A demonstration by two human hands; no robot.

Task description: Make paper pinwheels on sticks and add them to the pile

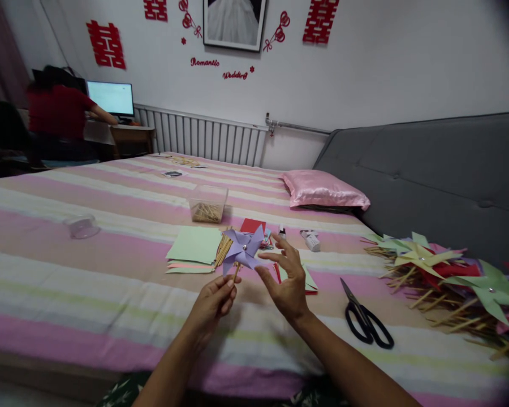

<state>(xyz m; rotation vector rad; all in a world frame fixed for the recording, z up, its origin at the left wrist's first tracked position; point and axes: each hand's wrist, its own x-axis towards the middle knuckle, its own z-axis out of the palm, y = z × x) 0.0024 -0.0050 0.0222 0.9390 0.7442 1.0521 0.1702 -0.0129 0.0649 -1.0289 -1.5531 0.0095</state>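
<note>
A purple paper pinwheel (244, 249) on a thin wooden stick is held up over the striped bed. My left hand (215, 299) is shut on the lower end of that stick. My right hand (287, 282) is open just right of the pinwheel, fingers spread, fingertips close to one blade. Behind the pinwheel lie a stack of coloured paper sheets (195, 249) and a bundle of wooden sticks (224, 250).
Black scissors (367, 322) lie to the right. A pile of finished pinwheels (449, 282) covers the bed's right side. A clear box of sticks (207, 204), a clear cup (81, 226), a pink pillow (322, 191) and a grey headboard are there. A person sits at a monitor far left.
</note>
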